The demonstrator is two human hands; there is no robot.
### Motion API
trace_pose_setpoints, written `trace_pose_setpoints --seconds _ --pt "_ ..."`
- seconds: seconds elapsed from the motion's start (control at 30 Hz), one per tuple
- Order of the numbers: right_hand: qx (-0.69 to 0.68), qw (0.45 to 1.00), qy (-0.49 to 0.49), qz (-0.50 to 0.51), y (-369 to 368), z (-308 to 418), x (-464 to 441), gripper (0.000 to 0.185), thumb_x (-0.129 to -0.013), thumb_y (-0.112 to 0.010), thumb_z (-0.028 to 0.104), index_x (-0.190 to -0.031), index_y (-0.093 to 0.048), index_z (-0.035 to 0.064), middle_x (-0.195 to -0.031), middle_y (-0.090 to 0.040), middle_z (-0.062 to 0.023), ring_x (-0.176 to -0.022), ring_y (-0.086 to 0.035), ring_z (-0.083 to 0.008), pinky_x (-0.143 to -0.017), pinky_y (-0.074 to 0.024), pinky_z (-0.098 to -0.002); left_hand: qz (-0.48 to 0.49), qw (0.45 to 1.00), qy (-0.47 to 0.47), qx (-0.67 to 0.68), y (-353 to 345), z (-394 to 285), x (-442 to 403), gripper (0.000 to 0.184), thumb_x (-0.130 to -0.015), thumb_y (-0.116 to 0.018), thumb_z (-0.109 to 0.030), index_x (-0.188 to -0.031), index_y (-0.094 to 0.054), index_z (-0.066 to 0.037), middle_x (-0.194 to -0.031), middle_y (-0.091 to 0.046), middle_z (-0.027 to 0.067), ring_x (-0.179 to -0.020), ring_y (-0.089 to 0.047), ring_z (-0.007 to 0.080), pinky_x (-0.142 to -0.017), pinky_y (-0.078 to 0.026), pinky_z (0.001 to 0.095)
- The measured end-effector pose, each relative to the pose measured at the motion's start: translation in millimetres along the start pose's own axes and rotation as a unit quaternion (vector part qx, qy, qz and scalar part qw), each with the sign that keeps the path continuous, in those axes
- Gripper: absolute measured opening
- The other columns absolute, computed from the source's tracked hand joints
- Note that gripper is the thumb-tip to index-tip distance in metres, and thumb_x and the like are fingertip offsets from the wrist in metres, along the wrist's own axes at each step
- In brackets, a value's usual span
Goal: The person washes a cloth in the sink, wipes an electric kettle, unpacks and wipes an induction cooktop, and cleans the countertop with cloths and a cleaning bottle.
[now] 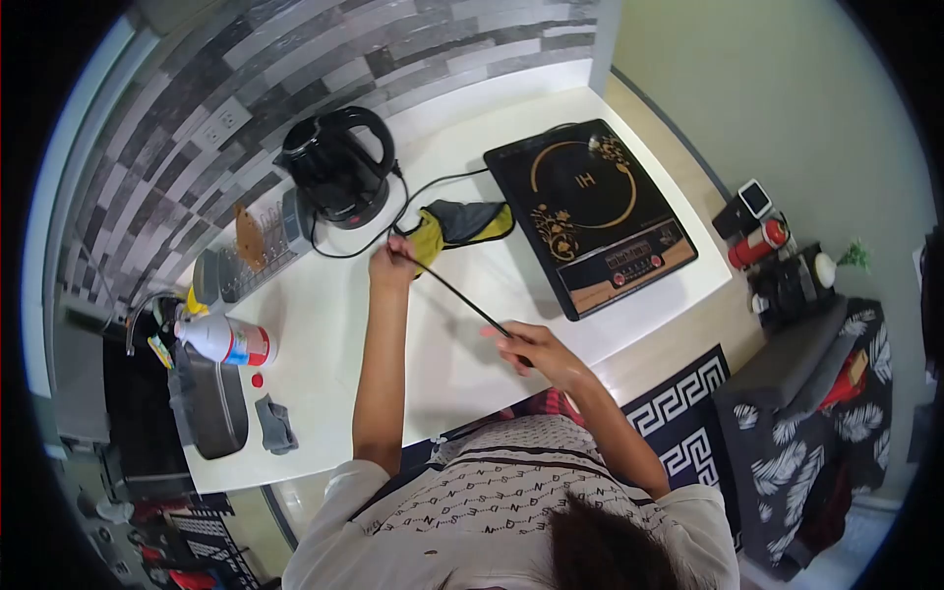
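Note:
A black cord [462,296] runs stretched between my two hands above the white counter. My left hand [393,258] is closed on its upper end, beside a yellow and grey cloth [457,224]. My right hand [536,352] grips the other end near the counter's front edge, its fingers partly spread. Behind my left hand stands a black electric kettle [337,169], with a cord looping beside it. A black induction cooktop [590,211] lies at the right of the counter [344,393].
At the left stand a white bottle [231,341], a wire rack [258,275] and a dark tray [218,403]. A red cap [258,380] and a grey cloth [276,425] lie nearby. Beyond the counter's right side is a patterned sofa [806,423].

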State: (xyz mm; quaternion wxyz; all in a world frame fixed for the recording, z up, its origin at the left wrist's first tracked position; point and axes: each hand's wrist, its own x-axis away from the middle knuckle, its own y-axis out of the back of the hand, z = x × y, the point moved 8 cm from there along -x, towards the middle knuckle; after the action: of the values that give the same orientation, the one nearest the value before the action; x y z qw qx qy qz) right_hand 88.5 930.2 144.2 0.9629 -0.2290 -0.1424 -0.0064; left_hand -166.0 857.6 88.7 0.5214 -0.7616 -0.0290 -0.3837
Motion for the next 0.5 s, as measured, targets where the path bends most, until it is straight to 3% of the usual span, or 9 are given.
trace_pose_setpoints --seconds 0.03,0.07,0.1,0.13,0.17,0.23,0.3,0.47,0.5 --pt "0.04 0.995 -0.013 -0.09 21 -4 20 0.031 -0.084 -0.058 0.018 -0.109 -0.058 0.0008 -0.065 -0.051 0.0014 -0.05 -0.039 -0.006 -0.045 -0.0313 -0.0201 -0.042 0.998 0.021 -0.041 27 12 5 0.018 -0.086 -0.032 -0.007 -0.071 -0.042 -0.005 -0.056 -0.039 0.0041 -0.049 -0.035 0.0155 -0.049 -0.033 0.0275" --pt "0.055 0.991 -0.035 -0.116 41 -19 42 0.029 -0.081 -0.061 0.016 -0.106 -0.06 0.0014 -0.064 -0.052 0.0012 -0.05 -0.039 -0.0057 -0.045 -0.0317 -0.0198 0.242 0.941 0.002 -0.236 30 26 20 0.017 -0.085 -0.036 -0.009 -0.07 -0.043 -0.005 -0.059 -0.045 0.0056 -0.055 -0.044 0.0179 -0.06 -0.041 0.0309" --pt "0.068 0.986 -0.06 -0.142 66 -34 68 0.027 -0.079 -0.063 0.013 -0.104 -0.062 0.002 -0.063 -0.052 0.0011 -0.051 -0.04 -0.0053 -0.046 -0.0321 -0.0195 0.091 0.976 0.036 -0.195 62 48 39 0.017 -0.085 -0.04 -0.012 -0.071 -0.045 -0.004 -0.062 -0.048 0.0054 -0.061 -0.048 0.0194 -0.07 -0.043 0.0353" --pt "0.069 0.978 -0.086 -0.176 87 -38 95 0.025 -0.077 -0.065 0.014 -0.1 -0.064 0.0032 -0.066 -0.056 0.0009 -0.052 -0.043 -0.0048 -0.048 -0.0335 -0.019 0.235 0.919 0.147 -0.282 99 74 25 0.016 -0.085 -0.045 -0.015 -0.076 -0.047 -0.002 -0.066 -0.053 0.0076 -0.064 -0.053 0.02 -0.071 -0.046 0.0357" --pt "0.071 0.969 -0.116 -0.205 107 -42 124 0.023 -0.076 -0.067 0.014 -0.096 -0.066 0.0045 -0.069 -0.06 0.0007 -0.054 -0.045 -0.0043 -0.049 -0.0348 -0.0185 0.095 0.899 0.083 -0.42 106 87 65 0.013 -0.084 -0.049 -0.013 -0.082 -0.05 -0.001 -0.074 -0.06 0.0113 -0.066 -0.059 0.0196 -0.066 -0.05 0.0326" --pt "0.158 0.946 -0.136 -0.248 161 -42 170 0.02 -0.07 -0.071 0.013 -0.089 -0.069 0.0053 -0.074 -0.064 -0.0004 -0.058 -0.05 -0.0048 -0.05 -0.0369 -0.0207 0.101 0.818 0.099 -0.558 106 113 97 0.008 -0.086 -0.047 -0.008 -0.09 -0.05 -0.002 -0.083 -0.062 0.0109 -0.07 -0.061 0.0184 -0.064 -0.051 0.0292" --pt "0.326 0.888 -0.102 -0.31 212 -18 195 0.014 -0.066 -0.071 0.01 -0.079 -0.07 0.0056 -0.071 -0.064 -0.0019 -0.059 -0.055 -0.0096 -0.051 -0.0398 -0.0246 0.222 0.646 0.119 -0.72 100 143 106 0.012 -0.085 -0.047 -0.009 -0.096 -0.049 -0.003 -0.082 -0.063 0.0102 -0.063 -0.061 0.0168 -0.055 -0.05 0.0259" --pt "0.65 0.631 -0.02 -0.423 273 79 185 0.011 -0.058 -0.071 0.008 -0.068 -0.068 0.012 -0.079 -0.062 -0.0038 -0.089 -0.056 -0.0238 -0.075 -0.0433 -0.0315 0.205 0.707 -0.044 -0.675 39 147 83 0.025 -0.085 -0.051 -0.015 -0.107 -0.045 -0.005 -0.096 -0.059 0.0112 -0.072 -0.062 0.0179 -0.056 -0.049 0.0261" --pt "0.705 0.551 0.099 -0.436 267 100 176 0.012 -0.058 -0.07 0.008 -0.068 -0.069 0.0138 -0.088 -0.061 -0.0041 -0.096 -0.053 -0.0251 -0.078 -0.0421 -0.0325 0.181 0.722 -0.088 -0.662 29 145 78 0.033 -0.085 -0.053 -0.019 -0.113 -0.043 -0.005 -0.105 -0.055 0.012 -0.081 -0.059 0.0187 -0.064 -0.048 0.0283"
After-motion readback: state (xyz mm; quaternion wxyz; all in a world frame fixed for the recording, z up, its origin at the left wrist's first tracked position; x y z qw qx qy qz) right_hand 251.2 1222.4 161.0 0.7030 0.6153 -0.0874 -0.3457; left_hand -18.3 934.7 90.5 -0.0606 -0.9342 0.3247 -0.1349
